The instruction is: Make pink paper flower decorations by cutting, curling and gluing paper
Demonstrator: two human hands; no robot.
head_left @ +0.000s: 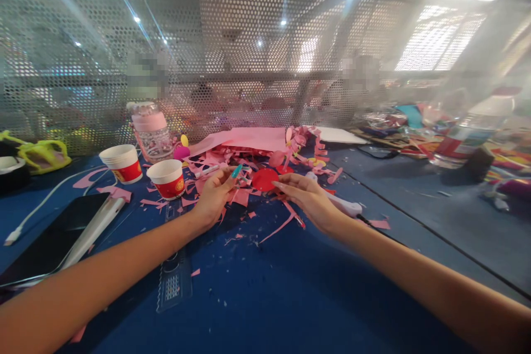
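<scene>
A flat red paper disc is pinched at its right edge by my right hand, the thumb and fingers closed on it. My left hand is closed just left of the disc, apart from it. A bright teal tip shows at its fingertips; I cannot tell whether it is a nail or a held piece. Pink paper scraps lie under and around both hands. Beside my right hand rests a pale, handled tool with a black cord.
Paper cups, a pink-banded bottle, a phone and a clear ruler are on the left. Pink sheets lie behind, before a perforated metal screen. A plastic bottle stands at right.
</scene>
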